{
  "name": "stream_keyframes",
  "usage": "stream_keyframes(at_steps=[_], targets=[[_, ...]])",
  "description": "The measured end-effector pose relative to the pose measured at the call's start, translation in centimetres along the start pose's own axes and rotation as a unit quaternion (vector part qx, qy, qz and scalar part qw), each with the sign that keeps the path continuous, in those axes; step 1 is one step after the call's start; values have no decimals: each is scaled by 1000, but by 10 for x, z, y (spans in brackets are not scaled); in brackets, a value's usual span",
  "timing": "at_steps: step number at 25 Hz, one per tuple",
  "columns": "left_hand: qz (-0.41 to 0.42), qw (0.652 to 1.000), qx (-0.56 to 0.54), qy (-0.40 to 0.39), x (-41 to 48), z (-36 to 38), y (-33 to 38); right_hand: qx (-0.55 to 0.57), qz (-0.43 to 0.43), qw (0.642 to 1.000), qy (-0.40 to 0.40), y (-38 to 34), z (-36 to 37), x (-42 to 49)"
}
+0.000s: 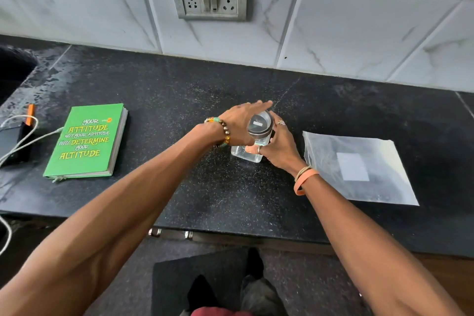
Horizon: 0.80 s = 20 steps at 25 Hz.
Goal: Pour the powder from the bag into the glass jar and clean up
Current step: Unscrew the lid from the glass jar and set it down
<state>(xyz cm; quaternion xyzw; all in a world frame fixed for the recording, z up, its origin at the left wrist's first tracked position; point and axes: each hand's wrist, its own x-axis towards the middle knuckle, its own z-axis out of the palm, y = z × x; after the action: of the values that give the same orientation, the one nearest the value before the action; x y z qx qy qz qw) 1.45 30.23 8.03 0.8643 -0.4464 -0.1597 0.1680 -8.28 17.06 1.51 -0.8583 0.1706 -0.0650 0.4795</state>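
The glass jar (pixel 250 156), clear and square-based, sits mid-scene with its lid uppermost; its contents cannot be made out. The round grey metal lid (pixel 259 124), closed on the jar, bears a small white label. The bag (pixel 359 169), translucent plastic with a white rectangular patch, lies flat near the jar's right, apart from it.

Home kitchen, black granite counter (pixel 179 90), tiled backsplash (pixel 346 33)
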Motion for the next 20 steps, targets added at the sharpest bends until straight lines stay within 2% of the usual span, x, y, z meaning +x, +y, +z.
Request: stream_keyframes(at_steps=[2, 6, 12, 15, 17, 18, 20], targets=[[7, 997, 80, -14, 11, -4, -1, 12, 1, 1000, -5, 2, -2, 0], [-33, 987, 154, -21, 16, -2, 6, 15, 0, 1000, -23, 1, -4, -1], [26, 988, 142, -49, 20, 0, -5, 28, 13, 999, 23, 4, 0, -1], [-40, 983, 176, -16, 13, 7, 2, 33, 19, 998, 49, 4, 6, -2], [-108, 989, 106, 10, 9, 2, 5, 15, 13, 998, 58, 3, 7, -2], [-105, 991, 84, 7, 8, -2, 4, 11, 15, 998, 57, 4, 7, -2], [-34, 995, 83, -43, 5, -9, 4, 11, 11, 998, 61, 5, 6, -2]])
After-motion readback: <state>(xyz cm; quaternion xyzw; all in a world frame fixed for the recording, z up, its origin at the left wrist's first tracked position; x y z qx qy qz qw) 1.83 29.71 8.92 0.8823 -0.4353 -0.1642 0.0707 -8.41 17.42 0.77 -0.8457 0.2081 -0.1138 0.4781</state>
